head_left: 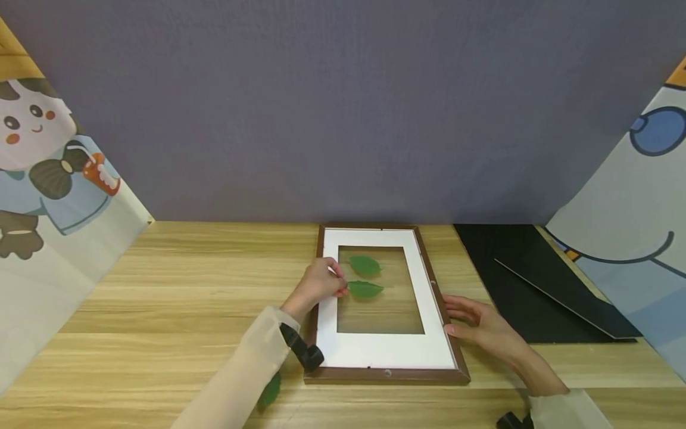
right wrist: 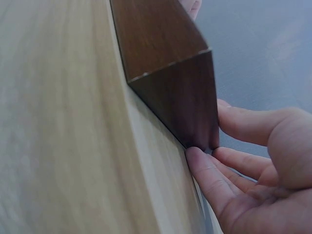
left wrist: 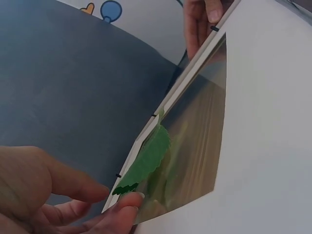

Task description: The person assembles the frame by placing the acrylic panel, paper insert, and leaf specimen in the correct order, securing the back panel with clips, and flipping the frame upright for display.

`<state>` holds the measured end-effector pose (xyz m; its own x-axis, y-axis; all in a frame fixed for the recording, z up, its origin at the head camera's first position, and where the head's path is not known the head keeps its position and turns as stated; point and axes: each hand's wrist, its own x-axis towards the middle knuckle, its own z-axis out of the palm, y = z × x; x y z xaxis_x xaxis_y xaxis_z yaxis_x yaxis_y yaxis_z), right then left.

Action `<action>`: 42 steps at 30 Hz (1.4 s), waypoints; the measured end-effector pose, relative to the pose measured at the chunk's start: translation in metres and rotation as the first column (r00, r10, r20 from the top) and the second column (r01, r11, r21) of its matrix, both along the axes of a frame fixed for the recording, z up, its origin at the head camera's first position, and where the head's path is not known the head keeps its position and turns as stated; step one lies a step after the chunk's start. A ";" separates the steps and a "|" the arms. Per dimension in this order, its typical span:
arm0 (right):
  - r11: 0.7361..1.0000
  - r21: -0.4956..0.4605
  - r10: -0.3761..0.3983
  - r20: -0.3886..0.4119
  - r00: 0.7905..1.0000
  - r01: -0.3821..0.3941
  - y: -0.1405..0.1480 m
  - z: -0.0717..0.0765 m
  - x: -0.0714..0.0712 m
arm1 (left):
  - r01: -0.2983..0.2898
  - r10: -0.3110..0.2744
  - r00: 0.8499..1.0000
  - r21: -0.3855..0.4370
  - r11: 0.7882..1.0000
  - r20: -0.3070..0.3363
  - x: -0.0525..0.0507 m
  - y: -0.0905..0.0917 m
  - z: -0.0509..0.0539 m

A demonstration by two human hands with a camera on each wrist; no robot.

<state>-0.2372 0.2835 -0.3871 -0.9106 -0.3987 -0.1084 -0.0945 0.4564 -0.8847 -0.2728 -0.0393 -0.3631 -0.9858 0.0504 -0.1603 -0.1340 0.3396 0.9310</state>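
Your left hand (head_left: 318,283) pinches the held leaf (head_left: 365,289) by one end, thumb and finger nearly together; the blade reaches rightward from those fingertips. The second leaf (head_left: 364,266) lies just beyond them within the white mat (head_left: 386,351) opening. Your right hand (head_left: 485,325) grips the outer edge of the picture frame (head_left: 386,374), fingers bent. Caution: excess pinch force may crease the held leaf. Forward drift of the left fingers could displace the second leaf; sideways pressure from the right fingers could slide the frame.
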 end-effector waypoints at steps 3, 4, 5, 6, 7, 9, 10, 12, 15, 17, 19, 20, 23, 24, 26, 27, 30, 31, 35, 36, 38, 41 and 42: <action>1.000 0.004 -0.002 -0.001 1.000 0.002 -0.001 0.000 0.000 | 0.004 -0.004 1.000 -0.005 1.000 0.008 0.002 -0.001 0.003; 1.000 0.004 -0.002 0.000 1.000 0.002 -0.001 0.001 0.000 | 0.007 -0.007 1.000 -0.007 1.000 0.011 0.002 -0.002 0.003; 1.000 0.007 0.002 -0.004 1.000 -0.002 -0.001 0.001 0.000 | 0.011 -0.011 1.000 -0.008 1.000 0.013 0.003 -0.002 0.004; 1.000 0.008 0.000 -0.003 1.000 0.000 -0.001 0.001 0.000 | 0.015 -0.015 1.000 -0.009 1.000 0.017 0.003 -0.003 0.004; 1.000 0.009 -0.002 -0.002 1.000 0.002 -0.002 0.001 0.000 | 0.020 -0.020 1.000 -0.008 1.000 0.021 0.004 -0.004 0.005; 1.000 0.010 -0.004 -0.003 1.000 0.004 -0.002 0.002 0.001 | 0.030 -0.029 0.999 -0.008 1.000 0.032 0.005 -0.005 0.006; 1.000 0.009 -0.003 -0.003 1.000 0.003 -0.002 0.002 0.001 | 0.032 -0.031 0.999 -0.011 0.999 0.036 0.006 -0.006 0.007; 1.000 0.005 -0.004 0.002 1.000 0.004 -0.001 0.002 0.001 | 0.036 -0.035 0.999 -0.016 0.999 0.041 0.007 -0.009 0.008; 1.000 0.003 0.002 0.003 1.000 -0.002 -0.001 0.001 0.001 | 0.042 -0.041 0.999 -0.024 0.999 0.030 0.009 -0.015 0.010; 1.000 0.002 0.002 0.005 1.000 -0.002 0.000 0.000 0.001 | 0.047 -0.047 0.999 -0.028 0.999 0.014 0.010 -0.020 0.012; 1.000 0.002 -0.001 0.007 1.000 0.001 -0.001 0.000 0.000 | 0.054 -0.055 0.998 -0.036 0.998 -0.007 0.012 -0.026 0.014; 1.000 0.002 -0.002 0.007 1.000 0.002 -0.001 0.000 0.000 | 0.061 -0.061 0.998 -0.046 0.997 -0.018 0.013 -0.030 0.015; 1.000 0.001 -0.001 0.009 1.000 0.001 0.000 0.000 0.000 | 0.076 -0.079 0.996 -0.067 0.995 -0.048 0.018 -0.040 0.018; 1.000 0.001 0.000 0.008 1.000 0.000 0.000 0.000 0.000 | 0.077 -0.081 0.995 -0.071 0.994 -0.056 0.019 -0.043 0.018; 1.000 0.002 0.002 0.006 1.000 -0.002 0.000 0.000 0.000 | 0.081 -0.086 0.994 -0.073 0.994 -0.068 0.022 -0.049 0.018; 1.000 0.002 0.002 0.005 1.000 -0.002 0.000 0.000 0.000 | 0.078 -0.082 0.994 -0.068 0.995 -0.069 0.024 -0.052 0.017; 1.000 0.006 0.001 -0.004 1.000 -0.001 0.001 0.000 0.000 | 0.075 -0.079 0.995 -0.057 0.996 -0.065 0.027 -0.060 0.014; 1.000 0.007 -0.001 -0.006 1.000 0.001 0.001 0.000 0.000 | 0.077 -0.081 0.995 -0.060 0.995 -0.063 0.028 -0.062 0.012; 1.000 0.003 -0.001 -0.014 1.000 0.001 0.001 -0.001 0.001 | 0.102 -0.107 0.993 -0.092 0.991 -0.051 0.034 -0.074 0.008; 1.000 -0.002 0.004 -0.017 1.000 -0.004 0.001 -0.001 0.002 | 0.111 -0.116 0.992 -0.102 0.989 -0.042 0.037 -0.078 0.007; 1.000 -0.013 0.014 -0.020 1.000 -0.014 0.000 0.000 0.002 | 0.136 -0.140 0.990 -0.116 0.984 -0.028 0.041 -0.087 0.007; 1.000 -0.024 0.020 -0.023 1.000 -0.020 -0.001 0.000 0.001 | 0.194 -0.197 0.980 -0.127 0.973 -0.014 0.048 -0.101 0.007; 1.000 -0.024 0.018 -0.021 1.000 -0.018 -0.002 0.001 0.001 | 0.211 -0.214 0.977 -0.126 0.969 -0.011 0.050 -0.106 0.007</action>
<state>-0.2361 0.2816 -0.3866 -0.9053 -0.4172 -0.0799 -0.1206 0.4330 -0.8933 -0.2230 -0.1449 -0.3557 -0.9582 0.2404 -0.1550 -0.0246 0.4704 0.8821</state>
